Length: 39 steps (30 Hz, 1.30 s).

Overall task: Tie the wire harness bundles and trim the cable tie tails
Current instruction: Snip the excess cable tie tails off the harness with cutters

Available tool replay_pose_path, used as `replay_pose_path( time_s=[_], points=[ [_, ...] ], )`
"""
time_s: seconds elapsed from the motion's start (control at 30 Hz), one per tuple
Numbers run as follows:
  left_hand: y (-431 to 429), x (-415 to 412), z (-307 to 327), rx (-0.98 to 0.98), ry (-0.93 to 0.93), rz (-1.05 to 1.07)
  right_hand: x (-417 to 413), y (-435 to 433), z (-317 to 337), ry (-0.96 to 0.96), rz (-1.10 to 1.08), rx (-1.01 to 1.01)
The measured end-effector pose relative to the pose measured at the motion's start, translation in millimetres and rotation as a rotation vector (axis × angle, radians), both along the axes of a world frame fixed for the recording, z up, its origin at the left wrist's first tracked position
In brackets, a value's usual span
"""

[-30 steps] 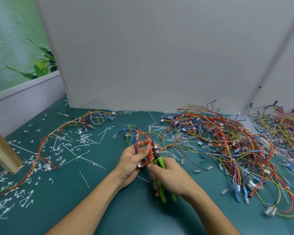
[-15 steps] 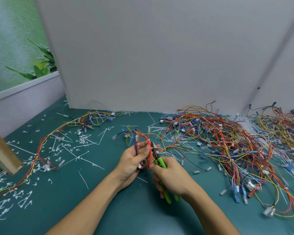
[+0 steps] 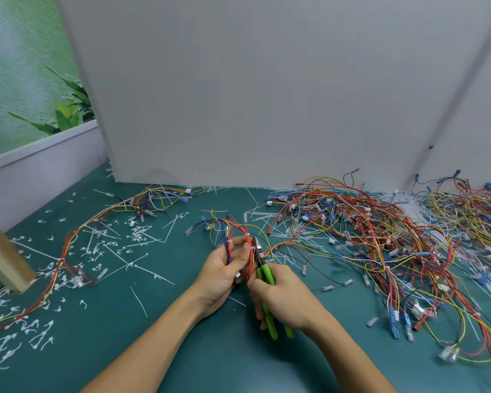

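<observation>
**Head view.**

- Item 1: looped bundle of red, yellow and blue wires (image 3: 240, 232), raised just above the teal tabletop (image 3: 153, 321) at centre. A small white cable tie (image 3: 247, 237) sits at the top of the loop.
- Item 2: left hand (image 3: 220, 275). Its fingers (image 3: 238, 260) are curled round the near side of the loop, with the thumb pressed on the wires.
- Item 3: right hand (image 3: 287, 299). Its fingers (image 3: 257, 285) are wrapped round the green-handled side cutters (image 3: 264, 275).
- Change over the last second: very little. Both holds are the same, and the cutter nose stays tucked against the right side of the loop, just below the white tie. The handles look no closer together.
- Reading: the trim on this tie is probably still being lined up or is only now being squeezed. The tail is too small to make out, so it cannot be told whether it is cut.
- Relation: the bundle lies between the two hands, touching the left fingers and the cutter nose. The right fingers sit just beside it, on the handles.
- Item 4: large heap of loose multicoloured wire harnesses (image 3: 380, 236), to the right.
- Item 5: long tied harness (image 3: 77, 236), lying to the left.
- Item 6: scattered white tie offcuts (image 3: 138, 235), lying around the long harness.
</observation>
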<state>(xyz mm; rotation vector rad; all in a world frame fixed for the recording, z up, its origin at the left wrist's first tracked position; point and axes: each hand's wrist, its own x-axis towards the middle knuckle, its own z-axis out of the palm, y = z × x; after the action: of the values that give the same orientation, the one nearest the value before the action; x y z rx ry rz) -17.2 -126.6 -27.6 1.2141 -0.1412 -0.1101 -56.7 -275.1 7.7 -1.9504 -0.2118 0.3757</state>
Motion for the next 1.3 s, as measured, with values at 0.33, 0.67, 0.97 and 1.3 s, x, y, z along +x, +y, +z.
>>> replay_pose_path(
  time_s=[0.33, 0.67, 0.97, 1.3],
  points=[
    [-2.2, -0.2, 2.8, -0.021, 0.025, 0.056, -2.1, 3.8, -1.4, -0.048, -0.071, -0.089],
    [0.3, 0.4, 1.5, -0.019, 0.020, 0.033, -2.7, 7.3, -2.2, -0.027, -0.073, -0.053],
    [1.0, -0.3, 1.0, 0.015, 0.024, 0.018, -2.2, 3.8, -1.5, -0.088, -0.092, -0.180],
    [2.5, 1.4, 1.2, 0.002, 0.042, 0.008, -3.0, 5.0, 0.6, -0.025, -0.050, -0.118]
  ],
)
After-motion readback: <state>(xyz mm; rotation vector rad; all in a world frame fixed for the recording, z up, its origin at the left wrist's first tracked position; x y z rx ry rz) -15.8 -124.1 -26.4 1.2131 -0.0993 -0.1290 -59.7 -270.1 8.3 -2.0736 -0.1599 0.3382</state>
